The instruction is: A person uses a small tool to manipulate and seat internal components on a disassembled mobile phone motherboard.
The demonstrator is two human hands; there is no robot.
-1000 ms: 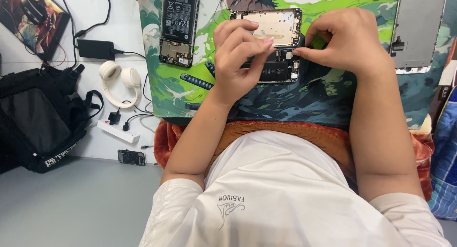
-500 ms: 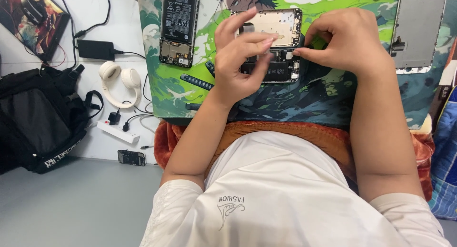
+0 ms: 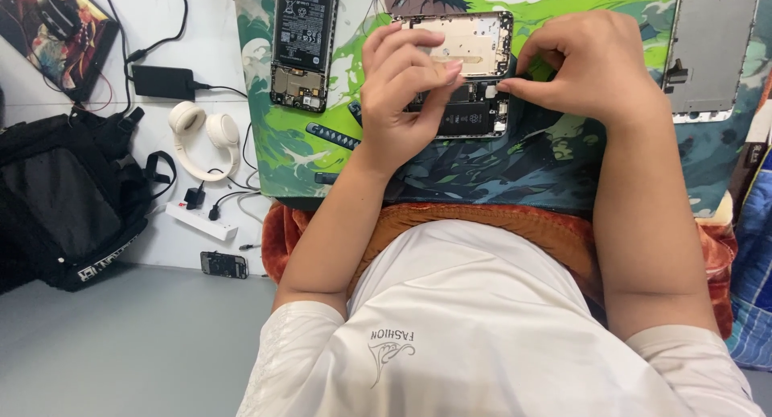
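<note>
An opened phone (image 3: 470, 43) with its back removed lies on a green and blue illustrated mat (image 3: 515, 172); a pale metal plate and dark inner boards show. My left hand (image 3: 402, 95) rests on the phone's left half, with the thumb and forefinger bent onto the plate and holding it down. My right hand (image 3: 591, 63) is at the phone's right edge. Its thumb and forefinger are pinched together on a small part there, too small to identify.
A second opened phone (image 3: 301, 43) with a black battery lies at the mat's left, a thin dark tool (image 3: 330, 135) below it. A grey screen panel (image 3: 712, 47) lies at the right. Cream headphones (image 3: 201, 135), a power strip (image 3: 197, 220), a charger (image 3: 163, 81) and a black bag (image 3: 64, 200) sit at the left.
My left fingers have shifted slightly up the phone toward the metal plate. My right hand keeps its pinch at the phone's edge.
</note>
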